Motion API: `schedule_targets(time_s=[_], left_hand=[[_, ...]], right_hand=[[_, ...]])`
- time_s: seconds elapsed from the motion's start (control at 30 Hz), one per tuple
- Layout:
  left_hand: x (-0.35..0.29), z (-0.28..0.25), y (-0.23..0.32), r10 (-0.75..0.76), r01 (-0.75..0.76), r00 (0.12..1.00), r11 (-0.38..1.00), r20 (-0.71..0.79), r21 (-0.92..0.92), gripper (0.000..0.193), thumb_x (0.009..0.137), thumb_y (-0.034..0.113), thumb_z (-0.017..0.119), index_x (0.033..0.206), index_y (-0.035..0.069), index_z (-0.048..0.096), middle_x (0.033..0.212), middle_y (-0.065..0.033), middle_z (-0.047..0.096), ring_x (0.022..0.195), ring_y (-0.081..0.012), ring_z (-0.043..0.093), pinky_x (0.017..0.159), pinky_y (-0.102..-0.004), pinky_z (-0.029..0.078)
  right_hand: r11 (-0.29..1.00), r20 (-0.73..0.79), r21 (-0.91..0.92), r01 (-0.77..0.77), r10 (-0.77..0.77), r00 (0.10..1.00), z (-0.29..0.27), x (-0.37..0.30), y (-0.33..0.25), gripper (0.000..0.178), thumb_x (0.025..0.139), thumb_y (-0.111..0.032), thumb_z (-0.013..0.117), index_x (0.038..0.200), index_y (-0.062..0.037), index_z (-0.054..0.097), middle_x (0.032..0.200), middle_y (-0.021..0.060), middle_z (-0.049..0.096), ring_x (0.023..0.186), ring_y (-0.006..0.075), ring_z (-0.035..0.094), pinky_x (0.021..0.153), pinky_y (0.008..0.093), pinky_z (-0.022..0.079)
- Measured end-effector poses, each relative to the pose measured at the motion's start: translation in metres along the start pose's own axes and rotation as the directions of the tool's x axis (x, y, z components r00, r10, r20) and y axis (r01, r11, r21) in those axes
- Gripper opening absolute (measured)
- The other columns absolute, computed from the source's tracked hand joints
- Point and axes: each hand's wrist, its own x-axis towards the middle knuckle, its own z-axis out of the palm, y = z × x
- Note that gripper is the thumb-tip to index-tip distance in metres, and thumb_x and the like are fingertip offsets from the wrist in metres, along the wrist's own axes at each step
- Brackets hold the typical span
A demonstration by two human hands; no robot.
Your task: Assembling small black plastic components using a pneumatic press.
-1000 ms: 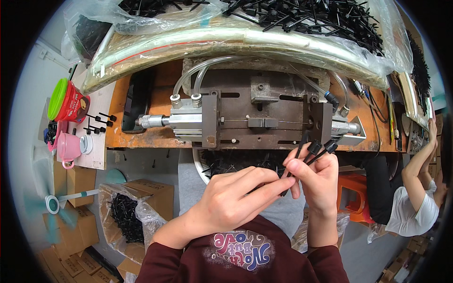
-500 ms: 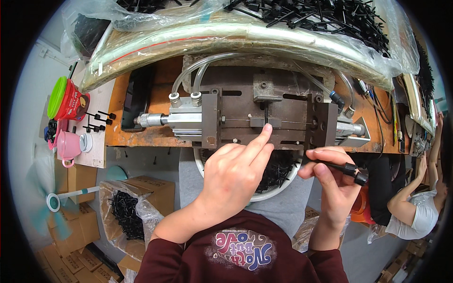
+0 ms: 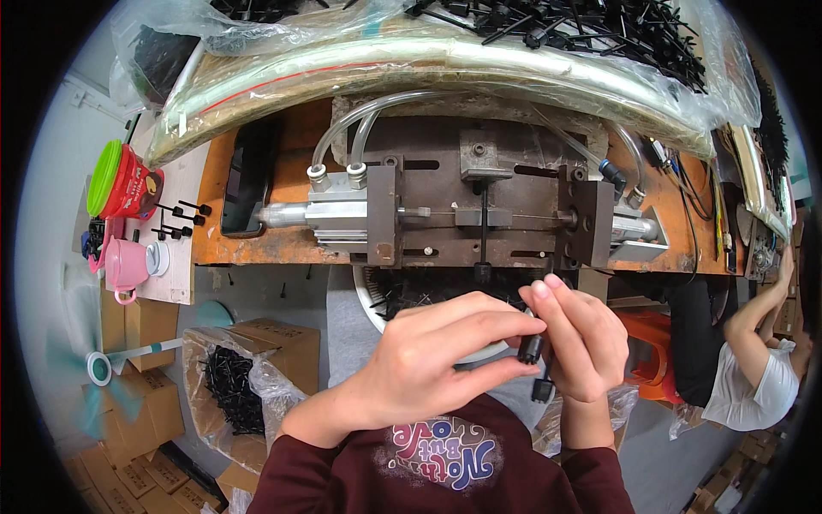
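Over my lap, in front of the bench, both hands meet. My left hand (image 3: pixel 419 355) pinches a black knob-headed plastic rod (image 3: pixel 531 348) between thumb and forefinger. Fingers of my right hand (image 3: pixel 586 343) are closed around black rods of the same kind; one black knob (image 3: pixel 542 391) hangs below them. How many it holds is hidden. On the brown metal fixture (image 3: pixel 441 184), another black rod (image 3: pixel 485 221) lies across the small centre block (image 3: pixel 469 218), its knob toward me. A silver air cylinder (image 3: pixel 338 214) on the left and another (image 3: pixel 634 230) on the right face that block.
Behind the fixture, a plastic-lined tray (image 3: pixel 428 64) holds many black rods. A white-rimmed tub (image 3: pixel 370 300) of rods sits under my hands. A phone (image 3: pixel 248 176), a pink cup (image 3: pixel 126 262) and a fan (image 3: pixel 98 368) are left. Another person (image 3: pixel 753 377) sits right.
My left hand has left the centre block and come back toward my right hand, which moved left and nearer me. A thin shaft from the left cylinder now reaches further toward the block.
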Motion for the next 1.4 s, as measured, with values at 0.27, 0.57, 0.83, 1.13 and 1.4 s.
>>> schedule_targets(time_s=[0.27, 0.57, 0.83, 1.13, 1.4], left_hand=[[-0.002, -0.002, -0.018, 0.159, -0.084, 0.982, 0.843, -0.097, 0.531, 0.033, 0.065, -0.002, 0.077, 0.097, 0.003, 0.072, 0.115, -0.0114, 0.068, 0.087, -0.0218, 0.067, 0.076, -0.0307, 0.055], [0.01, 0.007, -0.029, 0.119, -0.069, 0.993, 0.634, -0.009, 0.771, 0.025, 0.069, 0.002, 0.074, 0.094, 0.003, 0.07, 0.121, -0.0096, 0.069, 0.068, -0.0176, 0.066, 0.063, -0.0289, 0.05], [0.014, -0.005, -0.015, 0.033, -0.076, 0.997, 0.644, 0.072, 0.761, 0.029, 0.069, 0.009, 0.079, 0.097, 0.004, 0.071, 0.114, -0.011, 0.071, 0.064, -0.0171, 0.066, 0.063, -0.029, 0.053], [0.132, -0.089, -0.007, 0.566, -0.231, 0.821, 0.452, -0.077, 0.861, 0.015, 0.083, 0.004, 0.069, 0.097, 0.007, 0.073, 0.093, -0.0053, 0.071, 0.083, -0.0209, 0.069, 0.074, -0.0308, 0.053], [0.187, -0.113, -0.024, 0.285, -0.265, 0.939, 0.252, 0.191, 0.931, 0.021, 0.076, 0.004, 0.067, 0.095, 0.009, 0.075, 0.095, -0.0113, 0.06, 0.099, -0.0296, 0.056, 0.088, -0.0384, 0.047]], right_hand=[[0.933, -0.077, 0.236, -0.27, 0.295, 0.952, 0.003, 0.001, 0.012, 0.053, 0.067, -0.007, 0.087, 0.115, 0.0025, 0.066, 0.111, 0.0192, 0.068, 0.104, 0.0275, 0.067, 0.089, 0.0366, 0.055], [0.653, -0.038, 0.672, -0.35, 0.502, 0.864, -0.004, -0.003, -0.001, 0.083, 0.078, -0.055, 0.073, 0.13, 0.0054, 0.051, 0.134, 0.0291, 0.048, 0.12, 0.0397, 0.058, 0.101, 0.0469, 0.047], [0.924, 0.041, 0.257, -0.285, 0.284, 0.958, -0.018, 0.004, 0.006, 0.042, 0.063, 0.0, 0.087, 0.099, 0.0011, 0.067, 0.125, 0.0209, 0.059, 0.098, 0.0247, 0.068, 0.078, 0.0326, 0.058], [0.974, 0.258, 0.038, -0.223, 0.206, 0.944, 0.019, 0.003, -0.005, 0.023, 0.071, -0.006, 0.078, 0.088, -0.0019, 0.065, 0.124, 0.0166, 0.066, 0.072, 0.0219, 0.067, 0.063, 0.0293, 0.052], [0.987, 0.265, -0.109, -0.119, 0.144, 0.953, 0.037, 0.019, -0.01, 0.024, 0.069, -0.007, 0.079, 0.087, -0.0023, 0.065, 0.119, 0.0126, 0.069, 0.053, 0.0172, 0.058, 0.053, 0.0263, 0.045]])
